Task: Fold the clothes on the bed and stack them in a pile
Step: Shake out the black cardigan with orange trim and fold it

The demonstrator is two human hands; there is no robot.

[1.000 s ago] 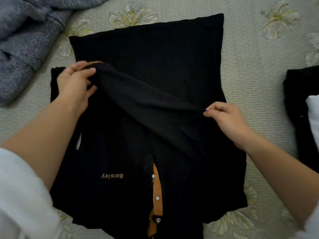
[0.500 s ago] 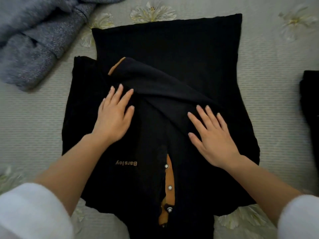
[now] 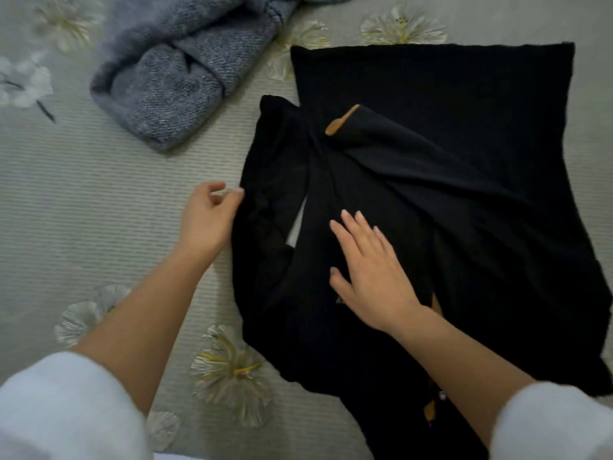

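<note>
Black shirt (image 3: 464, 194) mid-frame: press down with the flat right hand (image 3: 371, 270) while the loose, empty left hand (image 3: 209, 217) folds its edge in.

**Ribbed grey-green bed cover with pale flowers**

The bed (image 3: 99, 200) fills the whole view, spread with a grey-green cover woven in fine crosswise ribs. Large pale flowers with yellowish centres are scattered over it: one (image 3: 232, 373) low in the middle, one (image 3: 403, 28) at the top edge, and a whiter one (image 3: 26, 83) far left. The light is dim, even and soft
</note>
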